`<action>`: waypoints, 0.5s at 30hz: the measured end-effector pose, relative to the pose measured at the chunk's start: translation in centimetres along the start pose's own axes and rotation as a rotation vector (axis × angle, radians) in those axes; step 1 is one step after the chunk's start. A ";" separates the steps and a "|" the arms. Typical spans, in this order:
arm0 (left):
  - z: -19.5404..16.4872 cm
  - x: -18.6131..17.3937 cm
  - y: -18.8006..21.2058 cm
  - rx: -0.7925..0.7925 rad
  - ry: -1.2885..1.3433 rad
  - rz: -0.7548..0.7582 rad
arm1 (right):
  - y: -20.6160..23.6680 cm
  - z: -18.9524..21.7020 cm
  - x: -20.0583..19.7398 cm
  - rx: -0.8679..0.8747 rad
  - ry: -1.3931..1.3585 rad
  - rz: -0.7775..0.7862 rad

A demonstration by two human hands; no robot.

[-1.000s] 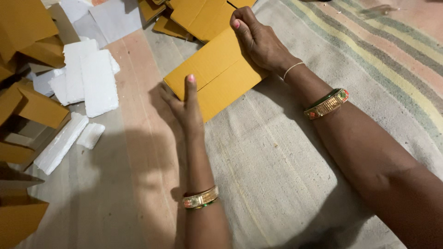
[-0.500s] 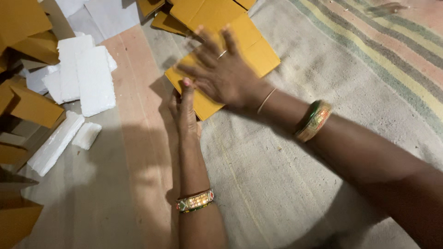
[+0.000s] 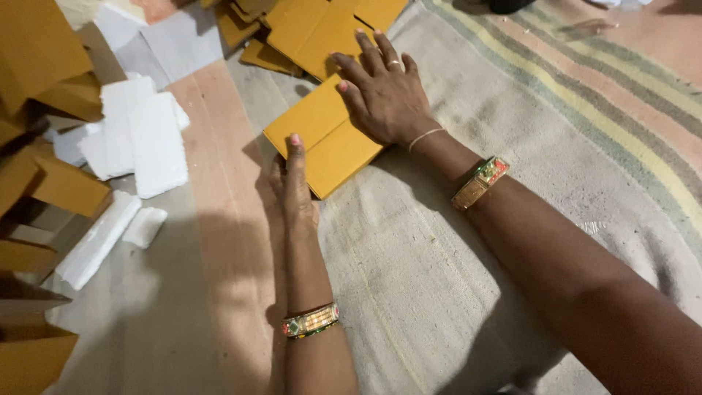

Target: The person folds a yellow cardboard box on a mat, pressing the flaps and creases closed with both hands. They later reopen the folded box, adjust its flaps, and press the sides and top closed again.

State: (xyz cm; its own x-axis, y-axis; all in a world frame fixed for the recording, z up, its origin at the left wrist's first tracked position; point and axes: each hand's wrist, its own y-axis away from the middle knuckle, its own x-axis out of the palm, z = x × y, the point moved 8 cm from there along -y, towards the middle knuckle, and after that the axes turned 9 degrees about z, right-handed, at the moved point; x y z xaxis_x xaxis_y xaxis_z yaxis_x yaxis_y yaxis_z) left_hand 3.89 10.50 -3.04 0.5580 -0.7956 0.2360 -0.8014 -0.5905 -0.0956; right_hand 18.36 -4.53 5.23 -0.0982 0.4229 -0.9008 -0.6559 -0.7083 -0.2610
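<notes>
Cardboard folder (image 3: 322,143) sits flat on the mat (image 3: 453,241) — right hand (image 3: 384,99) pressing down open-palmed on top, left hand (image 3: 292,183) flat against its near edge — neither grasping.

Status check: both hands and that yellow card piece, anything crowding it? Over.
Right hand flat on yellow folded card, fingers spread. Left hand edge-on against card's near corner. No grip closed. More yellow cards touch its far edge; white foam pieces lie apart, left.
</notes>
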 end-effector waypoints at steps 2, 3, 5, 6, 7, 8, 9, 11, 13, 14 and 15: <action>0.6 -0.4 -0.2 0.020 -0.020 -0.024 | -0.1 -1.1 0.4 0.019 -0.047 -0.035; 0.8 -0.4 -0.2 0.029 -0.027 -0.035 | 0.1 -2.0 0.7 0.033 -0.115 -0.054; 0.6 0.0 0.0 0.045 0.045 -0.025 | 0.4 -4.7 0.7 0.063 -0.245 -0.114; -0.1 0.1 0.2 0.060 0.084 -0.021 | 0.9 -6.1 -0.1 0.005 -0.418 -0.233; -1.5 0.1 0.1 0.083 0.187 0.071 | 1.4 -7.4 -0.7 -0.064 -0.590 -0.349; -3.5 -0.5 0.3 0.106 0.174 0.087 | 0.9 -9.4 -0.7 0.015 -0.719 -0.383; -6.5 -2.1 0.7 0.143 0.143 0.081 | 0.5 -11.3 -0.2 0.102 -0.851 -0.411; -12.7 -7.7 1.0 0.279 0.025 0.001 | 0.1 -13.1 1.6 0.200 -1.033 -0.393; -19.3 -15.6 2.5 0.454 -0.140 -0.193 | -0.2 -13.7 2.5 0.219 -1.077 -0.396; -22.9 -18.8 4.7 0.533 -0.216 -0.310 | -0.6 -13.5 2.4 0.178 -1.026 -0.413; -24.7 -20.4 6.3 0.589 -0.277 -0.404 | -0.8 -13.4 2.1 0.135 -0.975 -0.438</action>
State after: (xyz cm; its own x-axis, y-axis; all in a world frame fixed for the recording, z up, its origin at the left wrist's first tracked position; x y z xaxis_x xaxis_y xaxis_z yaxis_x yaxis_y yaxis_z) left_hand -17.84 26.32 15.42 0.8790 -0.4617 0.1188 -0.3197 -0.7557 -0.5716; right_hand 28.74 -10.68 -1.07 -0.3497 0.9351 -0.0579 -0.8501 -0.3427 -0.3998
